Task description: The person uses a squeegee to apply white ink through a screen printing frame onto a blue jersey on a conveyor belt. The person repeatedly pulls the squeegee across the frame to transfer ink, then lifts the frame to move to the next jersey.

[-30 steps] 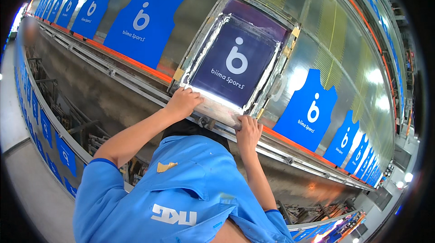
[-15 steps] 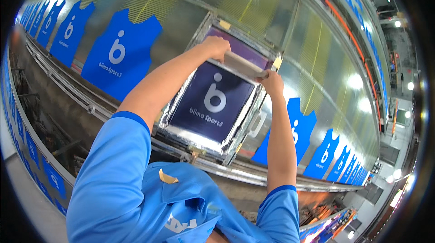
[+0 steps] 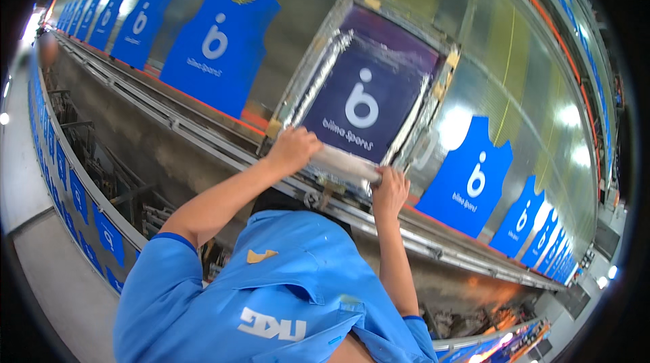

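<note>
My left hand [image 3: 294, 148] and my right hand [image 3: 390, 187] grip the two ends of a long squeegee [image 3: 342, 163] at the near end of a screen-printing frame [image 3: 443, 79]. The frame lies on the long table, and its dark navy screen [image 3: 342, 102] shows a white logo, with a silvery, ragged border around it. Both sets of fingers curl over the squeegee's bar. My forearms come up from the lower edge on either side of my light-blue shirt.
Blue cut vest panels with white prints [image 3: 213, 52] [image 3: 467, 180] line the long printing table [image 3: 514, 72] either side of the frame. A metal rail [image 3: 176, 123] runs along its near edge. Behind me, at lower left, another row of blue panels [image 3: 108, 241] borders a pale walkway [image 3: 40, 268].
Half a second ago both hands held the squeegee at the screen's far end; now they have it back at the near end, about where it was a second ago.
</note>
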Demonstrator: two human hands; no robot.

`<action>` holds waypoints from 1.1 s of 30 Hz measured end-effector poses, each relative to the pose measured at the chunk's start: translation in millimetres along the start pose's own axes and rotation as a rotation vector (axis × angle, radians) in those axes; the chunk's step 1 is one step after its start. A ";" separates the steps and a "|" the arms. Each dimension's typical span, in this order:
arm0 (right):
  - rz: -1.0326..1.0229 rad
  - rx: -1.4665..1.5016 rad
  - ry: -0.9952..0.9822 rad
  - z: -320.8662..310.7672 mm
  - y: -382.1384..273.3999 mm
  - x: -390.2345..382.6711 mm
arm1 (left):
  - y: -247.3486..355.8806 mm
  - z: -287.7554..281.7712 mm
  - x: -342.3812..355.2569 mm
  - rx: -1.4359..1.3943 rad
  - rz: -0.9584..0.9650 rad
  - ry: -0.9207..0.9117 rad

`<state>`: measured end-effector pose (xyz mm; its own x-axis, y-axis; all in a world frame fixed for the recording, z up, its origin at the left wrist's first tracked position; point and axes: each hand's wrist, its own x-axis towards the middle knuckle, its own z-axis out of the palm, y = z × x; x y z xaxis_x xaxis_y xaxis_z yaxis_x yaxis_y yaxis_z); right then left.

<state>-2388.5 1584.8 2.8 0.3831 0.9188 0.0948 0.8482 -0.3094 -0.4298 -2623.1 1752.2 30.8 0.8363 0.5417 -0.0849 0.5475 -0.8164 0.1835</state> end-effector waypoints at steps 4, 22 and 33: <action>-0.022 0.004 -0.022 -13.2 9.5 35.6 | -6.5 -20.6 32.7 -0.060 -0.024 -0.141; 0.146 -0.022 -0.132 -16.5 79.9 198.4 | -57.9 -44.8 231.0 -0.062 0.011 -0.195; -0.040 0.011 -0.016 -0.6 -0.3 -28.5 | 4.5 1.4 -16.7 0.000 0.041 -0.037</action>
<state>-2399.5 1558.6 0.7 0.3430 0.9342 0.0978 0.8587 -0.2696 -0.4357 -2634.6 1739.3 31.7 0.8585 0.5002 -0.1135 0.5129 -0.8377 0.1874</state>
